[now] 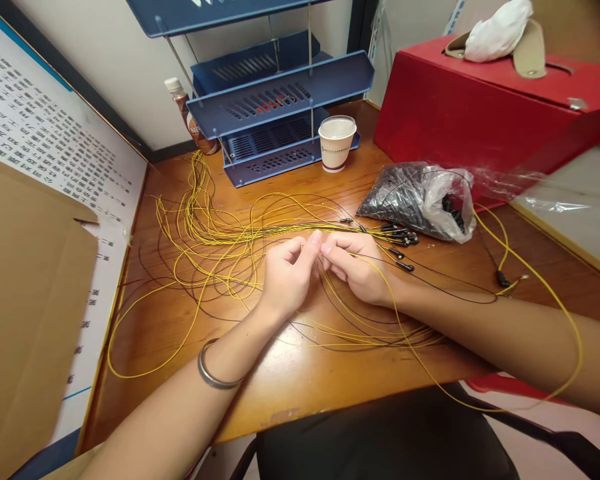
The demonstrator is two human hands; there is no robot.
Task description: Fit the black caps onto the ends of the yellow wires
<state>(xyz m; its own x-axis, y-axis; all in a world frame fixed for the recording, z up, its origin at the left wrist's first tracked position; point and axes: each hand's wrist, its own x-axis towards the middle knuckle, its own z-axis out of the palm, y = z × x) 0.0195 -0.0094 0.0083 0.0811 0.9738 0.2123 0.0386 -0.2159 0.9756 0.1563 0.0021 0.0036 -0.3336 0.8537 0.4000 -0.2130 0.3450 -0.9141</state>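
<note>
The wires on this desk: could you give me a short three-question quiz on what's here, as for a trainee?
1. True or false: both hands, left hand and right hand, pinch yellow wires.
2. What stands by the blue trays? A cup, B kettle, C lamp.
3. The plastic bag lies in front of the ___ box.

Key: 1 true; 2 A; 3 red.
</note>
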